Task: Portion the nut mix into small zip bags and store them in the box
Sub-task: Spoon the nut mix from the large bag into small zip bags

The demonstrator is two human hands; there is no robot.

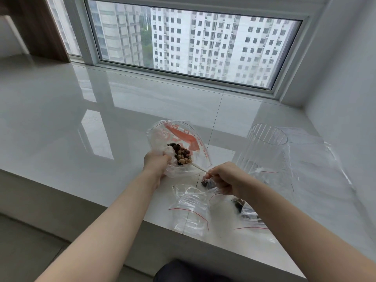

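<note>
With the left hand [156, 162] gripping the big nut bag [179, 143] and the right hand [221, 178] pinching the loaded spoon [186, 160], nuts could spill carrying across to seemingly limp small bags [191, 208] below.

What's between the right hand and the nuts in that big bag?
In the head view, a thin pale spoon handle bridges the gap, running from the right hand to the nuts inside the big bag.

I sit facing a wide window [191, 47] with a white frame, looking out on tall pale apartment blocks [219, 43] in flat daylight. A glossy white bench [81, 110] runs beneath it, mirroring the panes. White wall [345, 68] on my right, brown wood panel [38, 27] far left.
</note>
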